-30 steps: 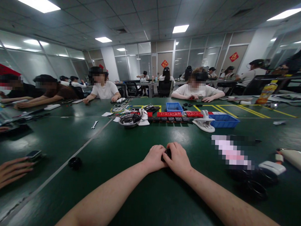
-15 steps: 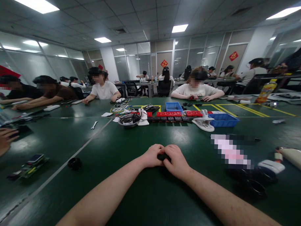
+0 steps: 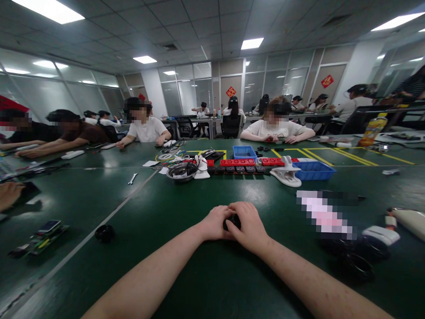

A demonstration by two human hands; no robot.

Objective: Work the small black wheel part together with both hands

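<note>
Between the two hands, low over the green worktop (image 3: 208,280), sat a small black part (image 3: 232,221), dark and rounded, with only a sliver of it showing through the gap between the knuckles; its shape beyond that could not be told. The left hand (image 3: 215,223) curled its grip closed on the part from one side, and the right hand (image 3: 249,227) wrapped it from the other, fingers folded over the top, so both hands met around it. Both forearms lay stretched forward along the worktop. To the left, well apart, a black round cap (image 3: 104,232) lay by a pale seam line, and farther left a circuit board (image 3: 38,238). Ahead stood a blue bin (image 3: 313,171), a white clamp (image 3: 287,173) just beside it, and red blocks (image 3: 238,162).
</note>
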